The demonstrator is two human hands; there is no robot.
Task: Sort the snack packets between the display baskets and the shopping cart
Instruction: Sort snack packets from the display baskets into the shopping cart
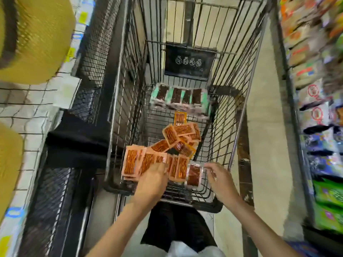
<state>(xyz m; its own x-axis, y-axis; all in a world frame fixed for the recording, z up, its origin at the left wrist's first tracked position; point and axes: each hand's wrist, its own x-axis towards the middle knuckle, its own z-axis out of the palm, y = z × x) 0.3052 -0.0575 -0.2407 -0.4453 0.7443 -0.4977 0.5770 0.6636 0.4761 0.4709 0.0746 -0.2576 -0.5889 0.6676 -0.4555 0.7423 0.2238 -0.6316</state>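
Observation:
A black wire shopping cart (120, 93) fills the middle of the view. My left hand (152, 179) holds a fanned bunch of orange snack packets (138, 163) over the cart's near end. My right hand (220, 179) pinches the edge of a clear packet with a dark brown snack (194, 174) beside that bunch. More loose orange packets (181, 135) lie piled on the cart floor. A row of green-and-brown packets (178, 98) lies at the far end of the cart.
Wire display baskets and shelving (89, 58) stand close on the left, with yellow straw hats (37, 39) hanging above them. Shelves of colourful snack bags (319, 108) line the right side. A narrow strip of pale floor (263, 127) runs between cart and right shelves.

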